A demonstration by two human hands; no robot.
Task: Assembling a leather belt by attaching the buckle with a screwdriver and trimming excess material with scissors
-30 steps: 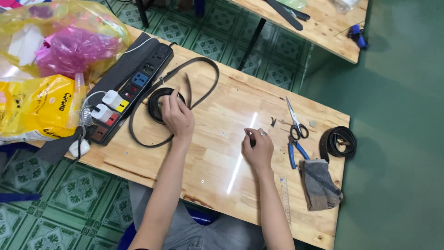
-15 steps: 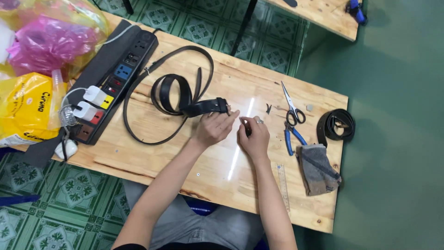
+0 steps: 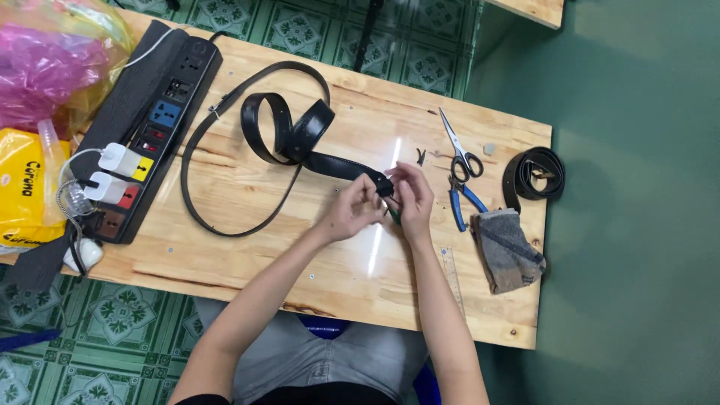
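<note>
Gripping black belt end, left hand, right hand, possibly pinching

Looks like a small home workshop: raw wood bench, scissors and pliers on the right, power strip far left, tiled floor.

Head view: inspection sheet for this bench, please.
Surface: pale wooden table, glare streak near the hands.
Job's things: black belt, loosely looped, one end at both hands.
Clutter: scissors, blue-handled pliers, grey cloth, coiled black belt, ruler.
Hands: left hand and right hand pinch the belt end together.
Cables: black power strip with white plugs, white cord.
Surroundings: pink bag, yellow bag, patterned tile floor, second table.
</note>
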